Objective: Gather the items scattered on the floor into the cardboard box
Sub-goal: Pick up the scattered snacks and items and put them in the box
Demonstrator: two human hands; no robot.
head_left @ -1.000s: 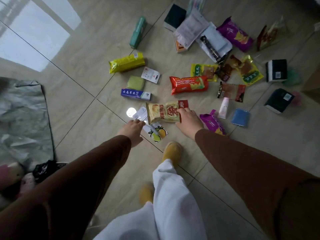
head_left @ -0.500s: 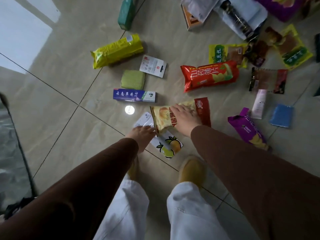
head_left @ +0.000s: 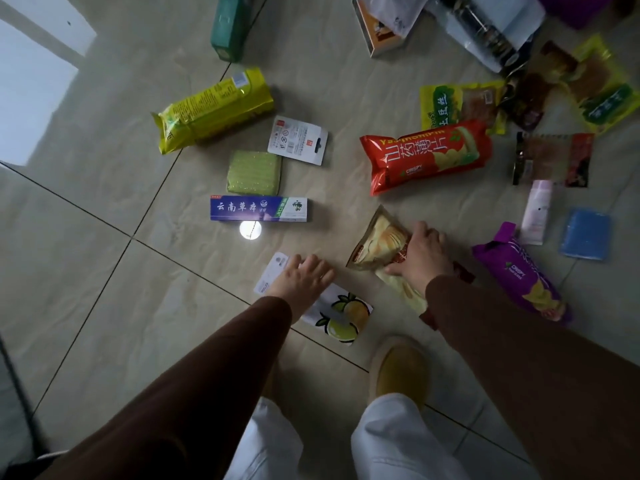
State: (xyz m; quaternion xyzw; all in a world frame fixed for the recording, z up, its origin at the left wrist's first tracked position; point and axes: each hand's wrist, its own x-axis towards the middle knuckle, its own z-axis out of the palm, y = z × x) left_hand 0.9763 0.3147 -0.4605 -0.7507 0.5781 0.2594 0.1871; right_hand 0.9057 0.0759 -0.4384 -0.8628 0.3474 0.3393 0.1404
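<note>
My right hand (head_left: pixel 420 256) grips a beige and red chip bag (head_left: pixel 381 244), tilted up off the tiled floor. My left hand (head_left: pixel 301 277) rests with straight fingers on a white packet with a lemon picture (head_left: pixel 341 315) and on a white card (head_left: pixel 273 271) beside it. More items lie around: a blue toothpaste box (head_left: pixel 258 209), a green sponge (head_left: pixel 254 173), a yellow packet (head_left: pixel 213 110), a red chip bag (head_left: pixel 427 154), a purple chip bag (head_left: pixel 521 275). The cardboard box is out of view.
Several more snack packets, a pink tube (head_left: pixel 536 211), a blue cloth (head_left: pixel 585 233), a teal box (head_left: pixel 228 26) and a white tag card (head_left: pixel 298 140) lie farther out. My yellow shoe (head_left: pixel 401 374) stands just behind the hands. Bare tile lies to the left.
My right hand has closed round the beige chip bag and lifted one end off the floor. My left hand has slid forward onto the white packet. The camera has dropped closer to the floor.
</note>
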